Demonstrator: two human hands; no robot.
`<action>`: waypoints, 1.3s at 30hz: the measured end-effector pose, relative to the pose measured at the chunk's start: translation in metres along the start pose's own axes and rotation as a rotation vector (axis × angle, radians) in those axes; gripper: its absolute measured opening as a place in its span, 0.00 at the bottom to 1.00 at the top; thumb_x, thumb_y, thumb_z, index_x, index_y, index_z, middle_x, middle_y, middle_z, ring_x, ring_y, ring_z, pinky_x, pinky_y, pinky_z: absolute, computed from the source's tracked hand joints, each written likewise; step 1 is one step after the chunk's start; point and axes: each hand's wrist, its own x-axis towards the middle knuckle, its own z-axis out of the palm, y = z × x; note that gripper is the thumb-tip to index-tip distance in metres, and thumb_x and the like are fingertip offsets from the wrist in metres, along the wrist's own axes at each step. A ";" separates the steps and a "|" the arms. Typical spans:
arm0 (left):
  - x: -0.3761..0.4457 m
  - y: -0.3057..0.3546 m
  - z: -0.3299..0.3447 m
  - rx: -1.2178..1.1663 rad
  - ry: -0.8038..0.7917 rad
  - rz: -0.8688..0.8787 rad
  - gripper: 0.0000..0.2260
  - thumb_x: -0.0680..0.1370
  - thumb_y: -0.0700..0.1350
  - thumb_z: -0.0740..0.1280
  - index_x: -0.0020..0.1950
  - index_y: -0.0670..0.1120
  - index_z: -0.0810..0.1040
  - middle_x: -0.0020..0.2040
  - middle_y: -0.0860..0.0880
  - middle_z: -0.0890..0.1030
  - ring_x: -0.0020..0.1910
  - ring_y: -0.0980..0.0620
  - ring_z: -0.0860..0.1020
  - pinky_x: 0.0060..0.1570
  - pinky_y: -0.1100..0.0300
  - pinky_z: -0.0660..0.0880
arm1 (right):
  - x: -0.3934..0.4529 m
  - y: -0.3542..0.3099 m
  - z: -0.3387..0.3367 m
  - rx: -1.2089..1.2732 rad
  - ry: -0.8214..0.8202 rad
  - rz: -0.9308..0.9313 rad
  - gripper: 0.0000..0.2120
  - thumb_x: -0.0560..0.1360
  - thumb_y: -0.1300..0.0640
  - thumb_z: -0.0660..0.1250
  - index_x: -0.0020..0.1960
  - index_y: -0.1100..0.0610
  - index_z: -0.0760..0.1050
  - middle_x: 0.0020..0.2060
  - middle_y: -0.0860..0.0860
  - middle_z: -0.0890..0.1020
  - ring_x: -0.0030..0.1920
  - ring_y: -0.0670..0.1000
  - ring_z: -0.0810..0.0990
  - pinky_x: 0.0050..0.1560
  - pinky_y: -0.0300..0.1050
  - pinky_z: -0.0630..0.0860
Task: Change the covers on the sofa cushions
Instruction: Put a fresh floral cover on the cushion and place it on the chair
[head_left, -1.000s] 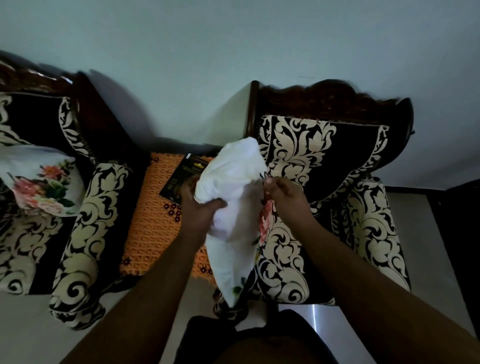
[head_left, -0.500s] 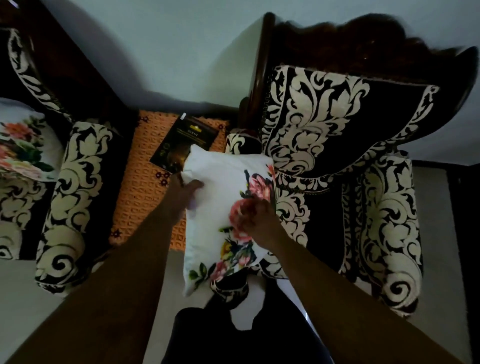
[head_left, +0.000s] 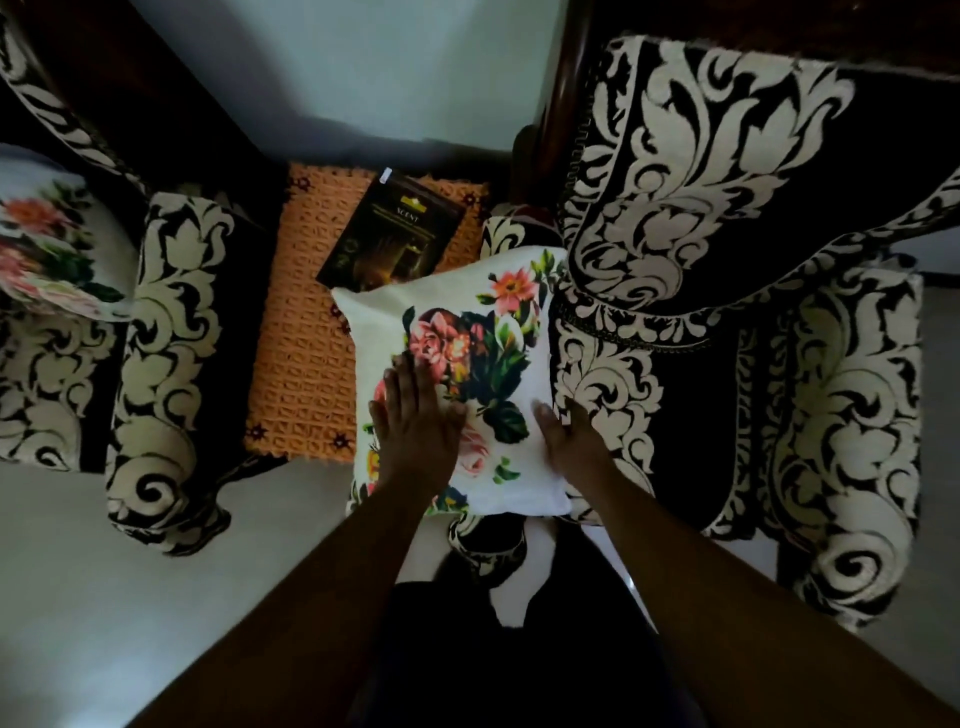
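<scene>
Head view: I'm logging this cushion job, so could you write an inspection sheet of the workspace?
Surface: armchair, patterned black and cream, cushion lying on its left arm.
Job's things: floral cushion, cover on; second floral cushion on the left chair.
Clutter: dark box on an orange mat.
Hands: left hand flat on the cushion; right hand at its right edge, fingers hidden.
Cables: nothing seen.
Surroundings: pale wall, light floor.

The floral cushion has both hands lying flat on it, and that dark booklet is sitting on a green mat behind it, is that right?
Not quite: the mat is orange, not green, as the head view shows. The rest holds: the left hand and right hand lie flat on the floral cushion, and the dark booklet sits on the mat behind it.
</scene>
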 end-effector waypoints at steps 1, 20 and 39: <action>0.003 0.000 0.001 0.038 0.011 0.044 0.37 0.82 0.67 0.46 0.83 0.47 0.41 0.83 0.44 0.41 0.81 0.44 0.39 0.77 0.36 0.45 | -0.005 0.014 0.001 -0.012 -0.028 -0.004 0.41 0.74 0.26 0.59 0.77 0.53 0.65 0.68 0.56 0.77 0.68 0.61 0.75 0.64 0.50 0.73; 0.027 0.026 0.008 0.268 -0.024 0.232 0.42 0.79 0.73 0.46 0.83 0.47 0.44 0.82 0.41 0.42 0.81 0.41 0.40 0.72 0.27 0.47 | 0.022 0.076 -0.041 -0.733 -0.108 -0.082 0.14 0.79 0.53 0.68 0.62 0.55 0.78 0.59 0.57 0.81 0.58 0.59 0.80 0.55 0.48 0.77; 0.089 -0.022 0.037 -0.057 0.025 0.159 0.31 0.83 0.63 0.46 0.83 0.53 0.44 0.83 0.52 0.44 0.81 0.54 0.40 0.77 0.37 0.43 | 0.081 -0.048 0.046 -0.814 0.284 -0.655 0.37 0.80 0.29 0.42 0.82 0.45 0.39 0.82 0.49 0.37 0.81 0.52 0.35 0.75 0.73 0.42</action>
